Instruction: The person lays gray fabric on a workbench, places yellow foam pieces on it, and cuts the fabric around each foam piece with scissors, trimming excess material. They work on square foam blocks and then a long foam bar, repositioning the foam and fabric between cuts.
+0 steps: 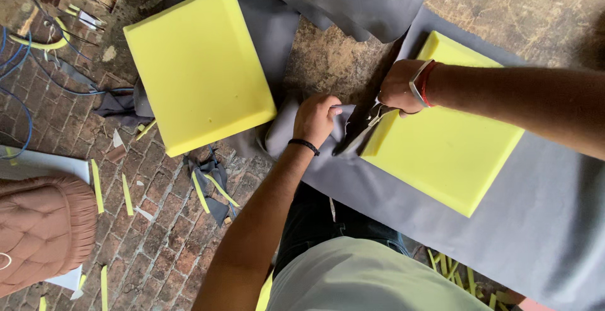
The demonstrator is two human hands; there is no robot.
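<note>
Left hand (315,117) gripped bunched grey leatherette sheet (542,223) at centre. Right hand (399,87), at 2 o'clock of it, worked scissors (365,131) along edge of square yellow foam pad (447,147). Second square yellow foam block (198,65) lay at 10 o'clock; brown tufted cushion (41,229) at 8 o'clock on brick floor (157,241).

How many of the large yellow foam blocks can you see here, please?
2: one yellow foam block lies left on grey fabric; the other lies right on it, under the right hand.
</note>
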